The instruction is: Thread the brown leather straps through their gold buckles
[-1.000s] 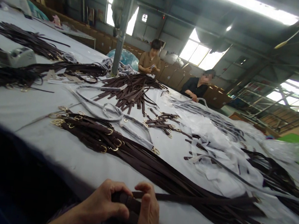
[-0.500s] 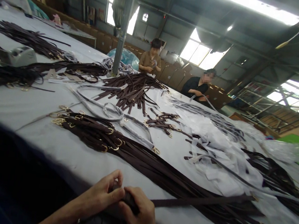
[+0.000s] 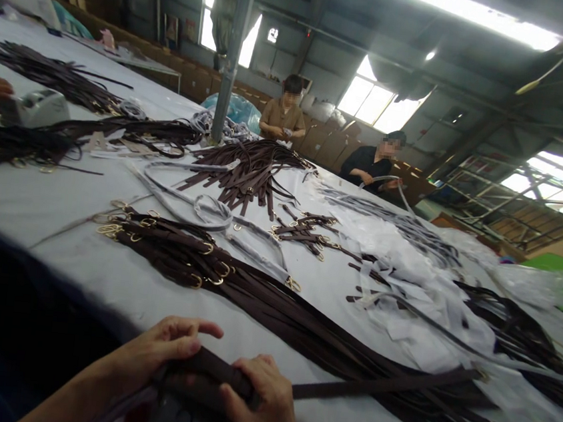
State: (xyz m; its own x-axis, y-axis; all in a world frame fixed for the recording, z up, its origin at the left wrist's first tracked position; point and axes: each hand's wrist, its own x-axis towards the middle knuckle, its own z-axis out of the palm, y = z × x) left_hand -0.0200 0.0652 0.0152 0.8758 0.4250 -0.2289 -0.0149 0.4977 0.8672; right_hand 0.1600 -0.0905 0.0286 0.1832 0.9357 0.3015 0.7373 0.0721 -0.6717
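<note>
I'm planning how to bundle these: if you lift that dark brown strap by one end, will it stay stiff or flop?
Probably floppy: the strap bends where the left hand and right hand grip it. Its free length lies limp on the table, so it would likely trail. The strap pile could snag it.

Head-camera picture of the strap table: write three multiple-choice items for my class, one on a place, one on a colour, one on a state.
1. Where does the grey machine sit?
A. far left of the table
B. beside the hands
C. on the floor

2. What colour is the strap held in both hands?
A. white
B. dark brown
C. green

3. How is the right hand?
A. open flat
B. out of view
C. closed around the strap

Answers: 1 A, it stands at the table's left end. 2 B, dark brown like the piles. 3 C, fingers curl over it, beside the left hand.
</note>
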